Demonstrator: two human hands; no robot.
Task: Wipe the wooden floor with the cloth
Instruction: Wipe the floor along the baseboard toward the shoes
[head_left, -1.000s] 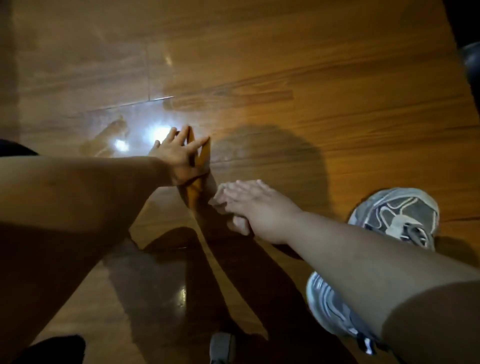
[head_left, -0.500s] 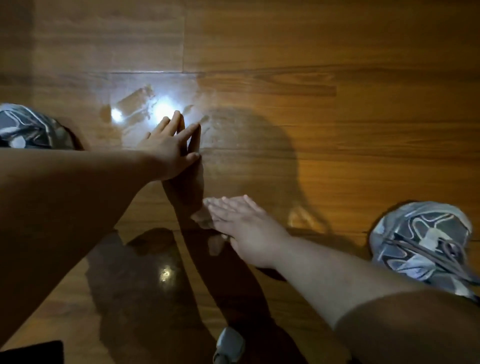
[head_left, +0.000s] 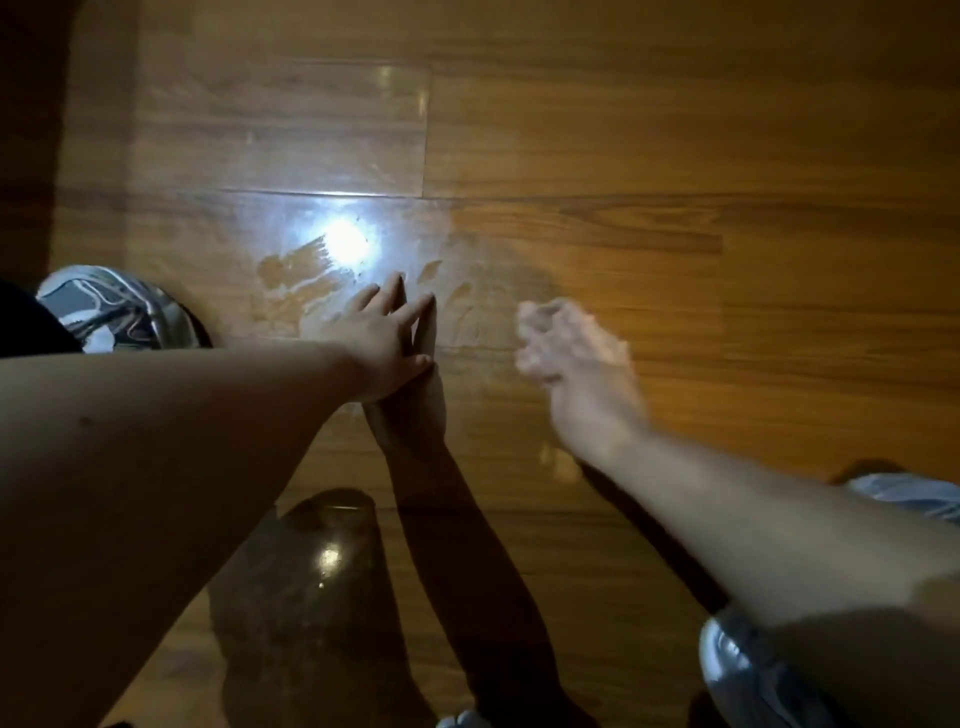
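Observation:
The wooden floor (head_left: 675, 156) fills the head view, with a hazy smeared patch (head_left: 322, 291) under a bright glare. My left hand (head_left: 387, 338) lies flat on the boards at the edge of that patch, fingers spread, holding nothing. Just to its right, my right hand (head_left: 576, 358) is motion-blurred and curled over the pale cloth (head_left: 527, 319), of which only a small light edge shows at the fingertips. The rest of the cloth is hidden under the hand.
A grey patterned shoe (head_left: 109, 306) sits at the left beside my left forearm. Another shoe (head_left: 909, 496) shows at the right edge, and a grey rounded shape (head_left: 732, 665) lies at the bottom right. Dark shadows of my arms cover the near floor.
My right hand with the cloth has swept up and to the right, away from the left hand, and is now blurred. The left hand stays planted; the view has shifted right.

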